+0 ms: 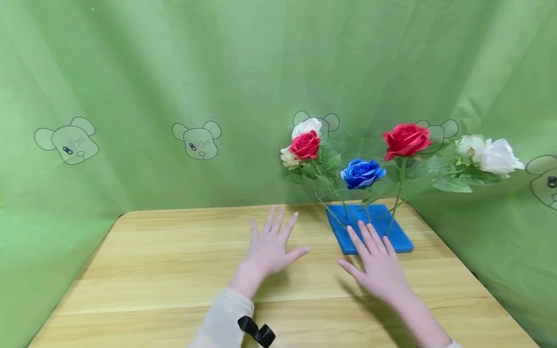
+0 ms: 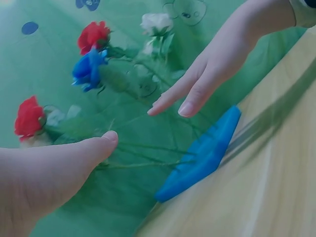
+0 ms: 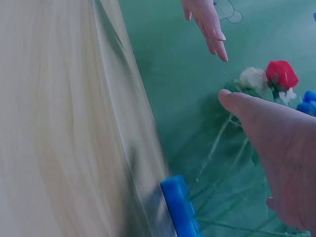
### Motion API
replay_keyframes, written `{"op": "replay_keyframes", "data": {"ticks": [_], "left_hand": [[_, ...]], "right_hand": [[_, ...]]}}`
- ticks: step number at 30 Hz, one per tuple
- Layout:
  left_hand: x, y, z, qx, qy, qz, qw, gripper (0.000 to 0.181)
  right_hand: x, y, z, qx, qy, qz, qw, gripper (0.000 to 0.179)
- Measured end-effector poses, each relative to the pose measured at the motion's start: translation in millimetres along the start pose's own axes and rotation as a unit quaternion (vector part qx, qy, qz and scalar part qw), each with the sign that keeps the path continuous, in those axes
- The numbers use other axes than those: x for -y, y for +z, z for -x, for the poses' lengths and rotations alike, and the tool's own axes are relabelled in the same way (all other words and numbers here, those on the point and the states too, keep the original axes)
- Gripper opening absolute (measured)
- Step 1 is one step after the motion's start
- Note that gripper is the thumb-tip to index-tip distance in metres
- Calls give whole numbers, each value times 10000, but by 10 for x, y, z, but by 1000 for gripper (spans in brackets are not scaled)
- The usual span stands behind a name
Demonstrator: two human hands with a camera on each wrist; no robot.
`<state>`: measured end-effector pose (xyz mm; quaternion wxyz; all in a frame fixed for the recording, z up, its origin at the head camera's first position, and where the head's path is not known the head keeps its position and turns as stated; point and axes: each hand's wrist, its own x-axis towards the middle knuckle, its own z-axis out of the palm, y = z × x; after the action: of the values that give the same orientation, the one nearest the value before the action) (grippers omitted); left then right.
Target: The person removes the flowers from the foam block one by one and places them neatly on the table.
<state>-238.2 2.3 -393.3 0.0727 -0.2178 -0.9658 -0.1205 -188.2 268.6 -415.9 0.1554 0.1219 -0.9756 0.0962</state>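
Note:
My left hand (image 1: 269,249) hovers over the wooden table with fingers spread, holding nothing. My right hand (image 1: 379,268), also spread and holding nothing, is at the front of a blue foam board (image 1: 400,242); its fingertips overlap the board in the head view. Stems of artificial roses stand in the board. A blue rose (image 1: 362,174) is in the middle. To its right rises a red rose (image 1: 406,140), with a white rose (image 1: 499,157) leaning far right. Another red rose (image 1: 305,145) and white blooms (image 1: 307,126) cluster at the left.
The wooden table (image 1: 174,261) reaches back to a green curtain (image 1: 243,72) printed with bear faces, which also hangs along both sides. A black strap piece (image 1: 256,331) sits at my left sleeve (image 1: 226,314). The board lies near the table's back right corner.

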Motion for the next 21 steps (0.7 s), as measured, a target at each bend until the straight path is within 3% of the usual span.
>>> {"op": "replay_keyframes", "data": {"ticks": [15, 21], "left_hand": [[-426, 215, -165, 83, 413, 430, 9982, 82], [-585, 295, -243, 85, 414, 751, 9963, 80]], "right_hand": [[-581, -116, 255, -342, 327, 236, 9986, 85], [-847, -168, 315, -220, 576, 311, 9976, 86]]}}
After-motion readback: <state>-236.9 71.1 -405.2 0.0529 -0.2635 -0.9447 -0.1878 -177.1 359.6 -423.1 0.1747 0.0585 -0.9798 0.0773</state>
